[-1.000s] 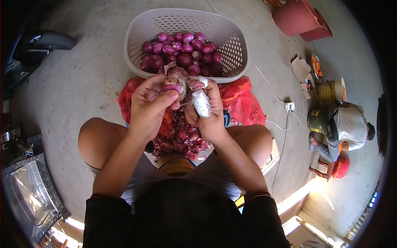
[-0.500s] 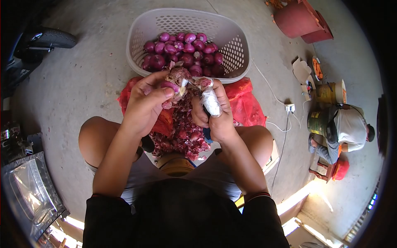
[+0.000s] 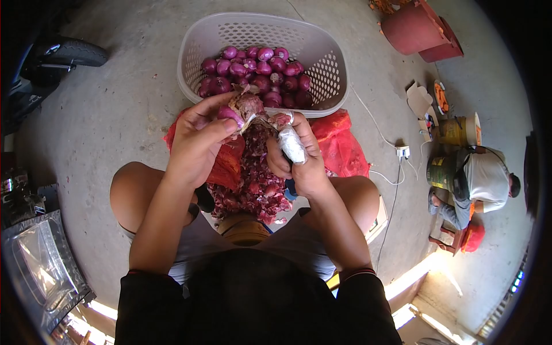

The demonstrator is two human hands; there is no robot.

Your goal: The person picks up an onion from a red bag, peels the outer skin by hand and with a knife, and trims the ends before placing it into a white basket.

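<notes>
My left hand (image 3: 198,135) pinches a red onion (image 3: 231,115) with loose, dry brown-pink skin peeling off it. Close beside the onion, my right hand (image 3: 307,155) is closed around what appears to be a small knife, mostly hidden by the fingers and skin. White wrapping (image 3: 292,145) lies along the thumb side of that hand. Below both hands, onion skins (image 3: 253,187) form a reddish heap between my legs. Just beyond them stands a grey perforated basket (image 3: 259,29), holding several shiny, peeled red onions (image 3: 261,68).
Red mesh sacks (image 3: 342,146) flank the skin heap. At right, a cable runs to a white power socket (image 3: 402,151). Another person (image 3: 486,178) sits bent over by buckets (image 3: 454,131). Red tubs (image 3: 411,26) stand at upper right, a motorbike wheel (image 3: 77,52) at upper left.
My left hand has turned the onion slightly, and more purple flesh shows by the thumb. A pale strip of skin between the hands has shifted down. My right hand has barely moved.
</notes>
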